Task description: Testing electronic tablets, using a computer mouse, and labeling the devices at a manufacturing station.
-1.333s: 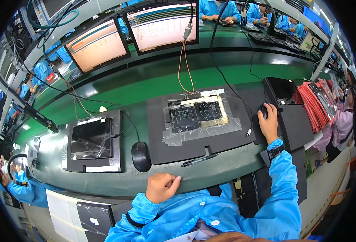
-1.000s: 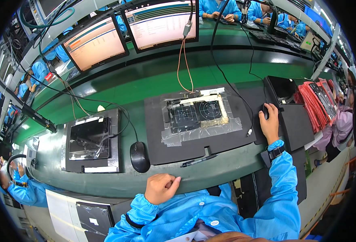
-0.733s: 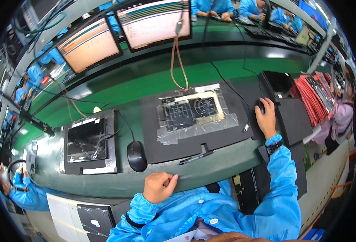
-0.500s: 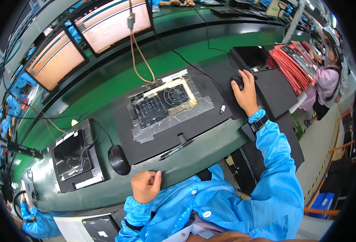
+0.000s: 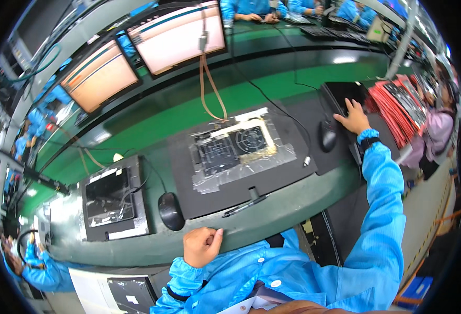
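My right hand [image 5: 354, 119] is off the black mouse [image 5: 327, 136] and stretches over the near edge of a flat black glossy panel [image 5: 340, 96], fingers apart. Whether its fingertips touch the panel I cannot tell. My left hand [image 5: 201, 246] rests as a loose fist at the bench's front edge, thumb on top, with nothing showing in it. Just beyond that fist lie a second black mouse [image 5: 171, 211] and a black pen [image 5: 245, 205]. A taped fixture [image 5: 236, 144] with a grid and a ringed circle sits on a dark mat [image 5: 272, 178].
Two lit monitors [image 5: 178, 39] stand at the back left. A cable [image 5: 306, 161] with a light plug ends on the mat. Red sleeves [image 5: 392, 112] are stacked at the right, beside a person in pink. A black tablet-like device [image 5: 110, 196] lies at left. Other people work across the bench.
My right hand has let go of the mouse and moved right and away to the black panel. My left fist keeps its place, while the whole view has shifted.
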